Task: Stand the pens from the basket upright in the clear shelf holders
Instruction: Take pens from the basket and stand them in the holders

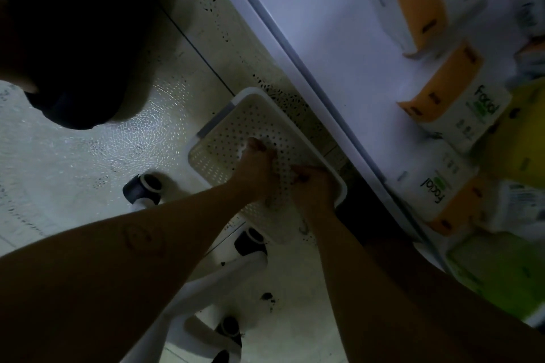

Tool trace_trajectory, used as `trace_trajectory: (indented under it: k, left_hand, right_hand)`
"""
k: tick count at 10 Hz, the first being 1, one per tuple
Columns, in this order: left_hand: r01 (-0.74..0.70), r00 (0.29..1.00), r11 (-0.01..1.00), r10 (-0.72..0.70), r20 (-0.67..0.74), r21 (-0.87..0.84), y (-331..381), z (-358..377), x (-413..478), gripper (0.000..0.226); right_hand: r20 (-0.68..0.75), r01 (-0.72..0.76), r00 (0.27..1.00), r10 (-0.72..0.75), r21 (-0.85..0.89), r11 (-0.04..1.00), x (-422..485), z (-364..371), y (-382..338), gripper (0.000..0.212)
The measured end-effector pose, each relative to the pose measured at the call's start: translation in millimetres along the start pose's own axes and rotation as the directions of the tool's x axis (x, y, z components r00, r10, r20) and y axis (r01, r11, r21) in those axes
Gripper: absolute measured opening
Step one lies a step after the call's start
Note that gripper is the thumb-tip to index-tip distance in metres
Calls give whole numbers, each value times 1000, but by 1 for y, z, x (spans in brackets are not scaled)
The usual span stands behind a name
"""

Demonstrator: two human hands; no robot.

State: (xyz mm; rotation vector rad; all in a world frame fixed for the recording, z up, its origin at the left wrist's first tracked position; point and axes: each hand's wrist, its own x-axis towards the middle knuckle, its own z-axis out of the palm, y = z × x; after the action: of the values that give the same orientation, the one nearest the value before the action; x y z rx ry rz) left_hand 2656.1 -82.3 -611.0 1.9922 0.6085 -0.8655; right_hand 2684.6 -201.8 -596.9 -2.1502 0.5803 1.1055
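A white perforated basket [224, 124] sits low on the floor beside the shelf base. Both my hands reach down into it. My left hand [257, 166] is curled near the basket's middle, and the dim, blurred view hides whether it holds anything. My right hand [313, 189] is closed at the basket's near right corner. A thin dark pen [300, 176] shows at its fingers. No other pens can be made out in the basket, and no clear holders are in view.
A white shelf edge [298, 47] runs diagonally on the right, carrying orange-and-white facial tissue packs [413, 0] and green packs [501, 271]. A white chair base with dark castors [144, 187] stands on the speckled floor below the basket. A large dark shape [73, 32] fills the upper left.
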Motion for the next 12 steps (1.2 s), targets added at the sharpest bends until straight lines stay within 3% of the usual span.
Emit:
trace_trajectory:
  k: [1,2,4,5,7,8,9,10,12]
  left_hand:
    - [-22,1000,1000,22,-12,1,-5,1,0,43]
    - [-51,998,998,53,-39,38,-1,-1,-5,49]
    - [119,972,946,-174,-161,-303,-2,-1,3,25]
    - [137,962,917,-214,-172,-374,-1,-5,6,14]
    - [57,988,832,-127,-90,-552,12,-24,-8,48]
    - [93,993,766,-117,4,-635,15,-38,-16,37]
    - [134,991,707,-101,88,-695,19,-57,-28,36]
    - [124,989,651,-17,149,-749,24,-78,-49,36]
    - [-90,995,756,103,-18,-648,33,-116,-85,35]
  right_hand:
    - [22,26,999,-24,-95,995,4,-5,3,30]
    - [21,12,1000,-11,-66,998,0,-8,0,27]
    - [-3,10,1000,-10,-55,998,-10,-1,1,19]
    - [13,8,1000,-8,-30,1000,-12,0,0,22]
    - [60,37,998,-36,-10,999,-19,-19,-18,22]
    - [70,116,992,-109,-96,989,-27,-24,-22,18]
    - [33,140,990,-138,-51,989,-46,-23,-29,22]
    - [30,149,988,-153,110,983,-71,-22,-41,27]
    - [-72,362,931,-357,71,929,-122,-17,-67,16]
